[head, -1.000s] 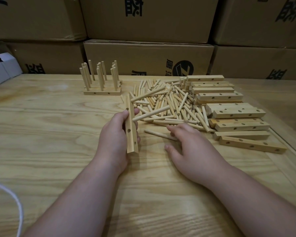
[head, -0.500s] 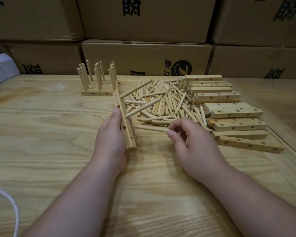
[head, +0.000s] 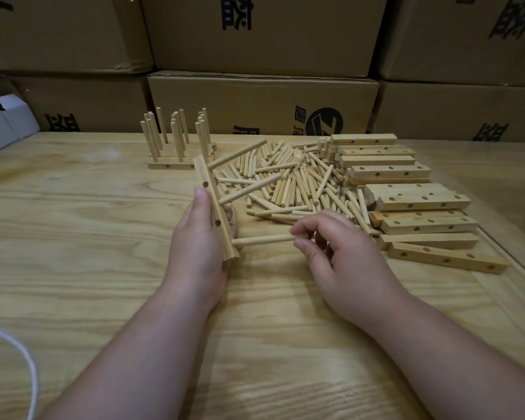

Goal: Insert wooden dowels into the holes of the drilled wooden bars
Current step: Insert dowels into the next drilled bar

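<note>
My left hand grips a drilled wooden bar held on edge, its side holes facing me. Two dowels stick out of the bar toward the right. A third dowel lies level with its left end at the bar's lower hole; my right hand pinches its right end between thumb and fingertips. A loose pile of dowels lies just beyond my hands. Stacked drilled bars sit to the right of the pile.
Finished bars with upright dowels stand at the back left. Cardboard boxes wall off the far edge of the wooden table. White boxes sit at far left, and a white cord crosses the near-left corner.
My right hand picked a dowel off the table and carried it left to the bar's lower hole. My left hand tilted the bar, its top swinging left.
</note>
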The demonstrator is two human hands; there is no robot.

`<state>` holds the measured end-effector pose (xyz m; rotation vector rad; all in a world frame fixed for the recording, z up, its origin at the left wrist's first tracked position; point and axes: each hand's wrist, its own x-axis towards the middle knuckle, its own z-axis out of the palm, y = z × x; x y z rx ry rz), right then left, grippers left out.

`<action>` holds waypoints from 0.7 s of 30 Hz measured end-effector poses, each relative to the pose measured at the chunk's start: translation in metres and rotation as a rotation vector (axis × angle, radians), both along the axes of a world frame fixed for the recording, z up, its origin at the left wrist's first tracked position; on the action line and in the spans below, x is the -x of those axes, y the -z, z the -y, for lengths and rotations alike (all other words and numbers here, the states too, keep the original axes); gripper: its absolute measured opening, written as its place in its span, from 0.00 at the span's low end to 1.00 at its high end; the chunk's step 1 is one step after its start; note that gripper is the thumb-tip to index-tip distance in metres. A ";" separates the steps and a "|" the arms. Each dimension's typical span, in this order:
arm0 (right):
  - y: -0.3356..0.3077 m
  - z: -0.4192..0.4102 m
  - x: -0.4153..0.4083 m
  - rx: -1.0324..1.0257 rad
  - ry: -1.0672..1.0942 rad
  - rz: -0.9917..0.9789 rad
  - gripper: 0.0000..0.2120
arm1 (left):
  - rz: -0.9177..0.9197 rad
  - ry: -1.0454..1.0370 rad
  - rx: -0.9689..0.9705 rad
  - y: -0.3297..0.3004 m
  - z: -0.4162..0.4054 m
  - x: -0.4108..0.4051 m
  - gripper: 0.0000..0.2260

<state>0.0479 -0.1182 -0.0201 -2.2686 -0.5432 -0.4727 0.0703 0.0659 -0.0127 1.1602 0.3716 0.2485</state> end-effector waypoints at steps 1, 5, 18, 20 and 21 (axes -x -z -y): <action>0.000 0.000 0.000 -0.019 -0.013 0.010 0.07 | 0.003 0.005 -0.027 0.001 0.000 0.000 0.18; -0.001 0.000 0.001 -0.043 -0.056 0.033 0.07 | 0.052 0.040 -0.090 0.004 0.002 0.000 0.18; -0.002 0.003 0.002 -0.070 -0.076 -0.023 0.04 | 0.151 0.135 -0.114 0.009 -0.001 -0.001 0.16; 0.000 0.003 0.002 -0.084 -0.074 -0.030 0.04 | 0.171 0.144 -0.143 0.010 0.000 0.000 0.16; 0.002 0.003 0.001 -0.106 -0.075 -0.032 0.05 | 0.180 0.152 -0.155 0.011 -0.001 -0.001 0.16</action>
